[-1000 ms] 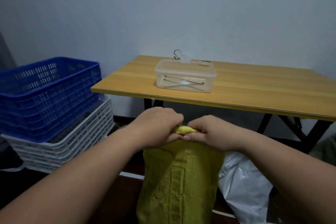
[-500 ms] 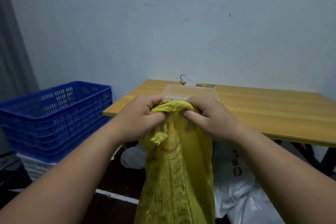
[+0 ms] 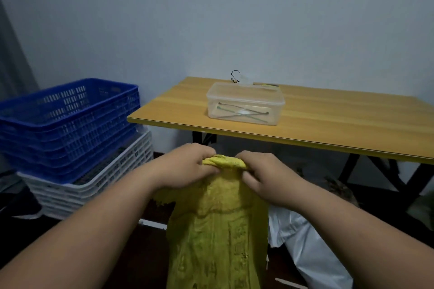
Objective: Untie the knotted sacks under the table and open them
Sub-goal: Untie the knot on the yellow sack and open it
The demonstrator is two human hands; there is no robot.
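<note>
So you've got the yellow woven plastic sack (image 3: 218, 225) held up in front of you, at 6 o'clock from the wooden folding surface (image 3: 328, 122). Your left hand (image 3: 187, 166) and right hand (image 3: 267, 178) are both pinching the bunched knot at its top, fingers curled into the fabric, one on each side. My read: the knot looks bunched tight, so untying isn't finished and the mouth isn't open. There's a white plastic sack (image 3: 307, 251) on the floor at 4 o'clock from the yellow one, looks like it's waiting its turn.
</note>
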